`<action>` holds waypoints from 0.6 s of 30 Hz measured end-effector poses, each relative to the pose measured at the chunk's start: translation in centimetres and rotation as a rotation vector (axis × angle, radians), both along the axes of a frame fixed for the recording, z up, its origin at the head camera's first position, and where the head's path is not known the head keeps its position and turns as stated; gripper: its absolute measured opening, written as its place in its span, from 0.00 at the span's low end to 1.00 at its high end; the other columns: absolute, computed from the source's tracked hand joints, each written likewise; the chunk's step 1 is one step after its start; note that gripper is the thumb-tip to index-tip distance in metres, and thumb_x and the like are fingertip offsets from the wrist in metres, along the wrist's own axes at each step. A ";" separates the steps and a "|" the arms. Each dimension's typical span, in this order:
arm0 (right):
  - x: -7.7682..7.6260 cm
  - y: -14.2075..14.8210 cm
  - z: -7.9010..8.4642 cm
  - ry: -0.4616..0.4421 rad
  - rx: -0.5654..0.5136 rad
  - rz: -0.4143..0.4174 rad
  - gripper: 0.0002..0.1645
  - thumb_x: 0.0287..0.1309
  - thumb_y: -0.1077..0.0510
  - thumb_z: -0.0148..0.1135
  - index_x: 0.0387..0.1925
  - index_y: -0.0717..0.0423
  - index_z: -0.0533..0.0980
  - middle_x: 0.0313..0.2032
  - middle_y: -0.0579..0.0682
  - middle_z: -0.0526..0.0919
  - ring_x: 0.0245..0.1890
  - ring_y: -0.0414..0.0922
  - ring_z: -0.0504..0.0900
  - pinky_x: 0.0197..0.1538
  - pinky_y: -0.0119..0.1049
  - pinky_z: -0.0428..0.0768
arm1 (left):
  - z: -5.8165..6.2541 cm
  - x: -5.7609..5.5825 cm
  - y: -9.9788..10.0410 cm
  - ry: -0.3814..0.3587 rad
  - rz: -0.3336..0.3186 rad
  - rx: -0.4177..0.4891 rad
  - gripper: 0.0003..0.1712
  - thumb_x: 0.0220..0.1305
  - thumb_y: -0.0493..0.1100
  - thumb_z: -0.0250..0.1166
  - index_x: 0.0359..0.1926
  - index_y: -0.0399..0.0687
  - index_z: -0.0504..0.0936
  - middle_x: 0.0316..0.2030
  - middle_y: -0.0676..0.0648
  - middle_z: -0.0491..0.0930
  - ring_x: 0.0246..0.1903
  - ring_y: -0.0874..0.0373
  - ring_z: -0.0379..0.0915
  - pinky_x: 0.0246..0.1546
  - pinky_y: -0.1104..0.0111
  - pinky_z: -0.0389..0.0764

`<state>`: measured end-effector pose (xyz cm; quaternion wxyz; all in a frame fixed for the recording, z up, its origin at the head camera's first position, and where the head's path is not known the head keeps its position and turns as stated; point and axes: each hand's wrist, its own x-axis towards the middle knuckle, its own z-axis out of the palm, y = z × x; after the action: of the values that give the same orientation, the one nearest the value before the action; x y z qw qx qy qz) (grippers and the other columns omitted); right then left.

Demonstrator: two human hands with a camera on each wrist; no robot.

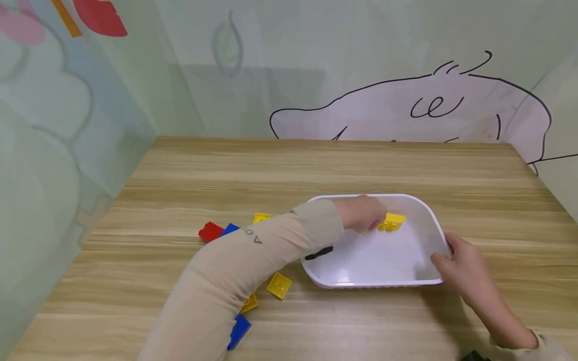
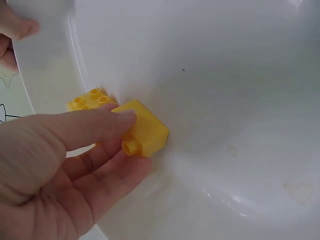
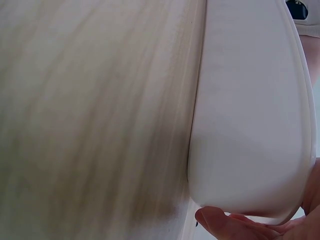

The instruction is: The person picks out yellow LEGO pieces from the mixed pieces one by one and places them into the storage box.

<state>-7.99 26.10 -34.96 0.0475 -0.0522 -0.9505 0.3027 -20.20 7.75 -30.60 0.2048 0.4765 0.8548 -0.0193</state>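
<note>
A white plastic bin sits on the wooden table, and my left hand reaches inside it near the far wall. Thumb and fingers pinch a yellow toy brick, which is low over the bin floor in the left wrist view. Just behind those fingers is a second yellow brick with studs, partly covered by the hand. At the bin's right end, my right hand grips the rim, its thumb on the inside. The right wrist view has the fingers against the outer wall.
Left of the bin lie loose pieces, partly behind my left sleeve: a red one, blue ones and several yellow ones. A wall with drawings stands behind the table's far edge.
</note>
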 end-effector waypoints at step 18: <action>0.2 -0.1 0.2 0.006 0.006 0.000 0.24 0.44 0.65 0.52 0.45 0.77 0.67 0.35 0.73 0.77 0.28 0.55 0.77 0.27 0.48 0.77 | 0.1 0.2 0.0 0.013 -0.032 0.002 0.07 0.58 0.33 0.50 0.26 0.47 0.71 0.27 0.51 0.68 0.28 0.60 0.63 0.30 0.75 0.62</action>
<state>-7.81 26.00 -34.78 0.0503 -0.0511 -0.9512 0.3001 -20.02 7.70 -30.46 0.1982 0.4901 0.8485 -0.0248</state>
